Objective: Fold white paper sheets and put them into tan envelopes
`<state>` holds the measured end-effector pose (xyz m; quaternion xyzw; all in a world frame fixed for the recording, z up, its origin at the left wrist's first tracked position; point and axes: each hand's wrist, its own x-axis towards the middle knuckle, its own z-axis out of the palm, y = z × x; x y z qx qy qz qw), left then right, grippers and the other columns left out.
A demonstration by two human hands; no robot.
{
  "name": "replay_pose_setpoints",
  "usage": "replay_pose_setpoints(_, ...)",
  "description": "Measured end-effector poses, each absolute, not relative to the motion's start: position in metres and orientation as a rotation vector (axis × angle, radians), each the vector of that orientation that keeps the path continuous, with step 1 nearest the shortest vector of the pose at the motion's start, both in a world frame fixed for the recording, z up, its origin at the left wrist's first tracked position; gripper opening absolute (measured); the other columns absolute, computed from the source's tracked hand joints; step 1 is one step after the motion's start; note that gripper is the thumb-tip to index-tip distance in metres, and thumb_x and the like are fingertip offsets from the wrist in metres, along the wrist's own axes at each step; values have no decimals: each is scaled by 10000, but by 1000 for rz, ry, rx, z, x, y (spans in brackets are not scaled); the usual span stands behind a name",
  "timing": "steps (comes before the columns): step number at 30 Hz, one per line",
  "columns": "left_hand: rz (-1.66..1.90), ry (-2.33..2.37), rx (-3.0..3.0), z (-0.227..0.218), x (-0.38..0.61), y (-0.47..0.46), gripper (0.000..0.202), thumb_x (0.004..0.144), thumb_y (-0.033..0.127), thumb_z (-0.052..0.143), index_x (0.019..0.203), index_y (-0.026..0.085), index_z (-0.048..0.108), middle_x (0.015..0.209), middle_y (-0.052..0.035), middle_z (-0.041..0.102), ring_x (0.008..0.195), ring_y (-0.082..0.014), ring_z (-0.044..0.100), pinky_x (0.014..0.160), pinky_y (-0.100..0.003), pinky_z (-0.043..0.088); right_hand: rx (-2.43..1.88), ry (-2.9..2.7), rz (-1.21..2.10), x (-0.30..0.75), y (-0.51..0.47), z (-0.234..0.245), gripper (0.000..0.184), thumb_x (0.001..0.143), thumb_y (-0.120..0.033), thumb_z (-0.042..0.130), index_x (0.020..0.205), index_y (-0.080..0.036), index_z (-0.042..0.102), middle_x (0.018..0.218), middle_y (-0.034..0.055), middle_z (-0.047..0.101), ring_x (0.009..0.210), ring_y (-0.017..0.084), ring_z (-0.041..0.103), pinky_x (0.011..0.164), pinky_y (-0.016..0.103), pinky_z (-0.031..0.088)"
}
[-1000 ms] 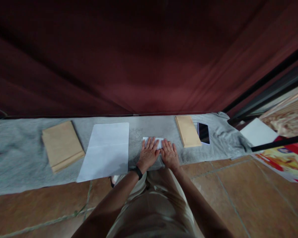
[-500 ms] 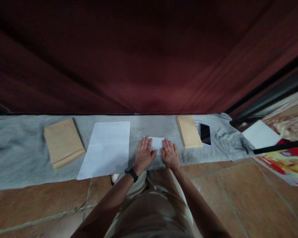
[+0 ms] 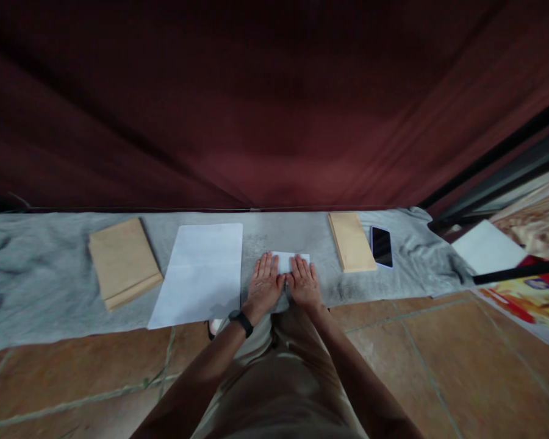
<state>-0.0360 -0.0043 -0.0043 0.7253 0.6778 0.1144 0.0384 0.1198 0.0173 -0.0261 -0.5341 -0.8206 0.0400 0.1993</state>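
A small folded piece of white paper (image 3: 284, 262) lies on the grey cloth in front of me, partly covered by both hands. My left hand (image 3: 264, 283) rests flat on its left part, fingers stretched out. On its right part lies my right hand (image 3: 304, 283), also flat with fingers extended. The thumbs nearly meet at the paper's near edge. Left of my hands is a large white sheet (image 3: 204, 268) with a faint crease across it. To the right sits a stack of brown envelopes (image 3: 353, 242).
Another brown paper stack (image 3: 124, 259) lies at the left on the grey cloth (image 3: 41, 274). A phone (image 3: 382, 247) is right of the envelopes. A dark red surface (image 3: 274, 122) rises behind the cloth. White paper (image 3: 487, 247) and a colourful package (image 3: 531, 302) are at far right.
My right hand has slid left across the folded paper, closer to my left hand, uncovering its right corner. The left hand stays nearly in place. The view has shifted slightly.
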Motion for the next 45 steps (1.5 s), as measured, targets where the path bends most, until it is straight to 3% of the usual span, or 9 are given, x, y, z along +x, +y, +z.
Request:
replay_pose_setpoints(13,402,2133,2179,-2,-26,-7,604,1034,296,339,1573,24,323,1658,-200,307,1572,-292,213,1284,-531,180,-1504,-2295,-6,148,15,-27,591,1080,-370,364,1600,-92,324,1591,195,436,1479,306,399,1223,525,247)
replay_pose_setpoints(20,418,1716,2495,0,-14,-1,523,1053,298,348,1552,157,413,1648,-119,373,1550,-242,289,1280,-477,197,-1507,-2349,-77,149,15,-29,557,1092,-334,310,1591,-89,348,1611,198,400,1504,306,358,1225,534,219)
replay_pose_setpoints(25,336,1549,2583,3,-27,-5,577,1051,447,378,1556,167,407,1666,-110,338,1562,-262,253,1282,-492,144,-1550,-2359,-43,150,14,-27,575,1097,-368,274,1602,-100,331,1629,206,362,1516,314,336,1222,535,212)
replay_pose_setpoints(29,284,1497,2595,5,-35,-11,763,1003,612,415,1574,110,355,1673,-162,297,1571,-282,221,1281,-490,111,-1568,-2376,-13,150,13,-23,585,1099,-384,254,1599,-94,338,1636,200,350,1519,317,326,1228,532,203)
replay_pose_setpoints(34,248,1432,2639,9,-44,-21,886,945,690,478,1584,97,322,1672,-195,281,1576,-297,200,1278,-503,70,-1569,-2370,-4,149,12,-20,598,1097,-398,270,1592,-70,343,1630,221,350,1504,326,351,1223,540,216)
replay_pose_setpoints(39,253,1354,2689,13,-53,-28,912,904,695,558,1611,187,286,1687,-166,258,1575,-309,201,1272,-535,66,-1565,-2385,-1,152,13,-20,584,1094,-370,278,1591,-70,346,1632,208,353,1508,316,348,1223,527,231)
replay_pose_setpoints(45,251,1336,2702,14,-53,-29,831,896,707,565,1576,269,376,1683,-160,278,1562,-321,241,1259,-561,75,-1521,-2439,-20,167,16,-20,562,1091,-337,267,1598,-107,342,1620,153,402,1489,291,383,1229,505,231)
